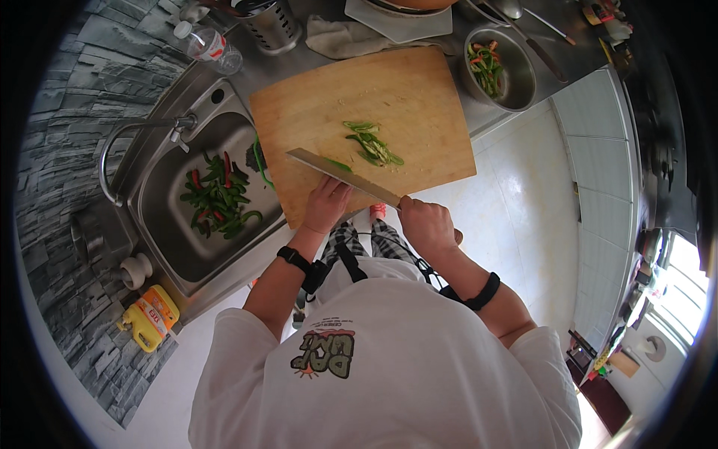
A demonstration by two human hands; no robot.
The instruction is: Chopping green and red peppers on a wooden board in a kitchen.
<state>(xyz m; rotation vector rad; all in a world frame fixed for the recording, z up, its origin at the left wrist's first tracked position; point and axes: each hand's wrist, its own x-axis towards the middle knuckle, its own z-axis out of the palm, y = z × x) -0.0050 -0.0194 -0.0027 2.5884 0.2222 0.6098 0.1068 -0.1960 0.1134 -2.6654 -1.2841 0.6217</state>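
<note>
A wooden cutting board (415,84) lies before me on the steel counter. My right hand (429,227) is closed around the handle of a kitchen knife (348,177), whose long blade slants to the upper left across the board. My left hand (327,203) rests at the board's near edge, its fingertips against the near side of the blade; whether they hold something is hidden. Just beyond the blade a piece of green chili pepper (338,164) shows. Farther up the board lie sliced green peppers (378,149), in a loose pile with seeds about.
Left of the board, a steel sink (168,247) holds green and red chili peppers (216,196) under a curved faucet (112,140). A steel bowl (513,73) with cut peppers stands at the upper right. Behind are a cloth (336,39), a plastic bottle (210,47) and a utensil holder (272,28).
</note>
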